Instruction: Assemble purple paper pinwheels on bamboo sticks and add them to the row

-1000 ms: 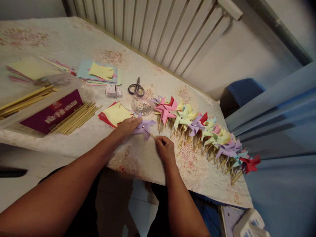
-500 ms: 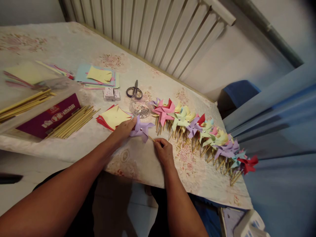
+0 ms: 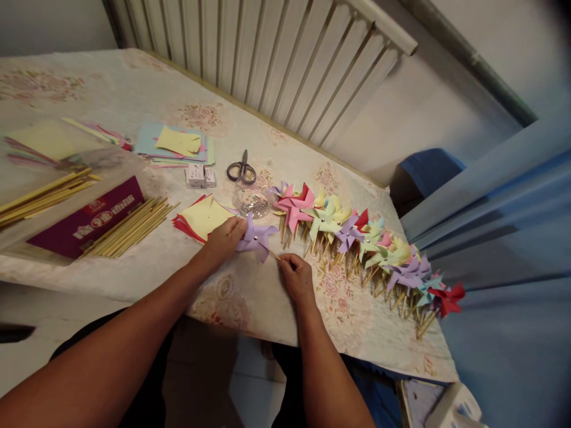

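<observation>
A purple paper pinwheel (image 3: 257, 239) with a silvery pin at its centre is held just above the table, between my two hands. My left hand (image 3: 226, 235) has its fingers closed at the left side of the blades; the fingertips are partly hidden. With thumb and finger, my right hand (image 3: 297, 276) pinches the thin wooden stick (image 3: 273, 256) of the same pinwheel. Beside my left hand lies a stack of cut paper squares (image 3: 205, 215), yellow on top with red below. Just beyond the pinwheel sits a clear bag of small metal pins (image 3: 253, 201).
Finished pinwheels (image 3: 348, 232) in several colours lie in a row to the right. Scissors (image 3: 241, 169), small white boxes (image 3: 199, 176) and coloured paper (image 3: 149, 141) are farther back. Wooden sticks (image 3: 129, 229) lie by a purple-labelled package (image 3: 96, 217) at left. A radiator (image 3: 250, 59) borders the table.
The view has shifted slightly. Both hands keep their places on the purple pinwheel, whose blades have turned a little at most.
</observation>
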`<state>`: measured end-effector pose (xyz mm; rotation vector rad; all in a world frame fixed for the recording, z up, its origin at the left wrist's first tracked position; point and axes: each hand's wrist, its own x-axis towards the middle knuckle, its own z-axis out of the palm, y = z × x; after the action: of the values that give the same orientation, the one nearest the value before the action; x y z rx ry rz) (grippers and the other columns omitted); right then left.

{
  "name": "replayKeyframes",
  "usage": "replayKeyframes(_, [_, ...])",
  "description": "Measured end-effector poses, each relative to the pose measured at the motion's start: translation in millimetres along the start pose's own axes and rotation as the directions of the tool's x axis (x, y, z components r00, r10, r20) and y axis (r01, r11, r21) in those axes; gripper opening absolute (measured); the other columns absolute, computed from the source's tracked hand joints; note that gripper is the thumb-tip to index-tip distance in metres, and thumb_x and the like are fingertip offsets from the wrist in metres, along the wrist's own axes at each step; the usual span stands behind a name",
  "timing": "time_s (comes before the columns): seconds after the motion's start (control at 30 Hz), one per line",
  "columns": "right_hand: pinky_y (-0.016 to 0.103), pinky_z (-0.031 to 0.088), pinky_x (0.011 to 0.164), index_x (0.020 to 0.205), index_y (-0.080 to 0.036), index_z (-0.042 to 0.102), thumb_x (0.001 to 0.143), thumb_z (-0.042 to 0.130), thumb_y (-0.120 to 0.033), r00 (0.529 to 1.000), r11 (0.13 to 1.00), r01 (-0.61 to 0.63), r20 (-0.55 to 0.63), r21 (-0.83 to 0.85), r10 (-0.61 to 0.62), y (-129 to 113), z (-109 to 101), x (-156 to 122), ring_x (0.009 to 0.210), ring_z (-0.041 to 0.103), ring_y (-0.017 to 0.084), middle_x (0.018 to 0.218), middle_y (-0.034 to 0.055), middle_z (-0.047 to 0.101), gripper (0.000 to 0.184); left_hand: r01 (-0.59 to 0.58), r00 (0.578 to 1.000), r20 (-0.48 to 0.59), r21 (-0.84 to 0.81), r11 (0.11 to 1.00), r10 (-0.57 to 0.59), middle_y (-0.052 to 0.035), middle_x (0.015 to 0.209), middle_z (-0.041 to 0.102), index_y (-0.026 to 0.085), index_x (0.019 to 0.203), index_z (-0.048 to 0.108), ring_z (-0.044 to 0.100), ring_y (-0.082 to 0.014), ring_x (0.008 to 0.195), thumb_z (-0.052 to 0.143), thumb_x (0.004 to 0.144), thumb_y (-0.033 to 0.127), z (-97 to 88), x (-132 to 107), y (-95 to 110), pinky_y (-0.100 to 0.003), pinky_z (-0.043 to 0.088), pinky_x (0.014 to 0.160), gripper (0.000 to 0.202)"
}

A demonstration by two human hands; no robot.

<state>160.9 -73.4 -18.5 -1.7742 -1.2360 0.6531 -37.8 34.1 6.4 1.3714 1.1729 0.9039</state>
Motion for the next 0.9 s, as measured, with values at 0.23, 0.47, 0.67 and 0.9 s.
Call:
replayKeyframes(0.23, [0.031,0.045,0.071,0.076,-0.021,0.072,0.074,0.056,-0.035,1.000,0.999,-0.024,-0.002,0.026,0.025,-1.7,-1.5,0.1,0.071,0.058,0.019,0.073,0.0012,0.067,0.022,-0.114,0.992,-0.053,-0.073,0.991,0.110,-0.0098,0.124,0.067,0.019,0.138,0.057,0.067,-0.0208,0.093,0.049,0.088,0.040,3.3,-1.1,3.3,-0.036,0.058,0.080,0.054])
replayKeyframes(0.47, [0.032,0.045,0.074,0.074,-0.022,0.070,0.074,0.054,-0.035,1.000,0.999,-0.013,-0.012,0.049,0.013,-0.6,-1.9,0.2,0.074,0.058,0.020,0.073,0.0014,0.068,0.020,-0.342,0.935,-0.014,0.220,0.914,0.353,-0.0102,0.125,0.067,0.018,0.103,0.072,0.062,-0.0246,0.115,0.044,0.086,0.025,-2.2,4.6,-3.5,-0.044,0.051,0.102,0.034])
replayKeyframes(0.67, [0.032,0.044,0.074,0.071,-0.021,0.068,0.074,0.053,-0.035,1.000,0.999,-0.018,-0.020,0.035,0.019,-1.7,-4.1,0.5,0.074,0.059,0.020,0.072,0.0013,0.067,0.020,-0.385,0.907,0.000,0.402,0.831,0.420,-0.0099,0.124,0.068,0.019,0.093,0.070,0.061,-0.0249,0.118,0.045,0.083,0.019,-4.0,7.1,-5.6,-0.046,0.044,0.110,0.027])
replayKeyframes(0.9, [0.032,0.044,0.074,0.073,-0.020,0.069,0.074,0.052,-0.035,0.996,0.999,-0.011,-0.085,0.044,0.015,-0.1,-4.3,1.5,0.073,0.059,0.020,0.071,0.0009,0.067,0.022,-0.406,0.897,0.023,0.444,0.799,0.442,-0.0118,0.123,0.067,0.019,0.084,0.066,0.061,-0.0251,0.117,0.044,0.083,0.016,-3.0,6.3,-6.1,-0.045,0.045,0.108,0.022])
